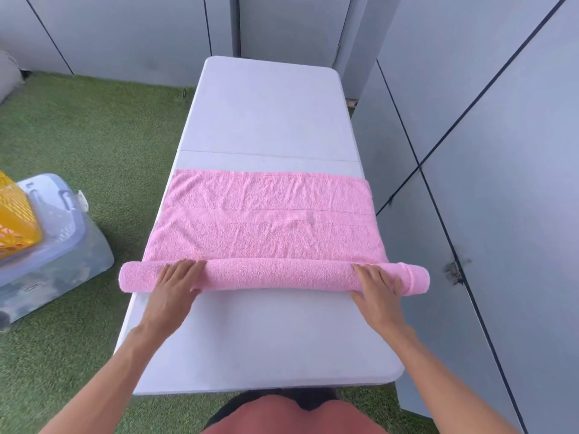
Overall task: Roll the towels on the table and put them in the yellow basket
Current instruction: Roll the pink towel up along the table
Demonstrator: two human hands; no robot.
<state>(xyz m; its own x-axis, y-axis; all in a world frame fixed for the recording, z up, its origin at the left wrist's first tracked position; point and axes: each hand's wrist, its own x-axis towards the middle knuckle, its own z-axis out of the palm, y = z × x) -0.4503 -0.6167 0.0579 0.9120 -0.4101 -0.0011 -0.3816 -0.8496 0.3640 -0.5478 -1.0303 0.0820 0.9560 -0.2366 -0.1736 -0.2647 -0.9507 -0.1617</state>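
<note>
A pink towel (266, 220) lies across the white folding table (269, 333). Its near part is wound into a long roll (275, 274) that overhangs both table sides; the far part still lies flat. My left hand (175, 283) rests palm down on the roll's left portion, fingers curled over the top. My right hand (377, 285) presses on the roll near its right end in the same way. The yellow basket (15, 220) stands at the left edge of the view, only partly visible, with something pink inside.
The basket sits on a clear plastic storage box with a bluish lid (59, 233) on green artificial turf (94, 136). Grey wall panels (501, 151) close in on the right side and the back of the table.
</note>
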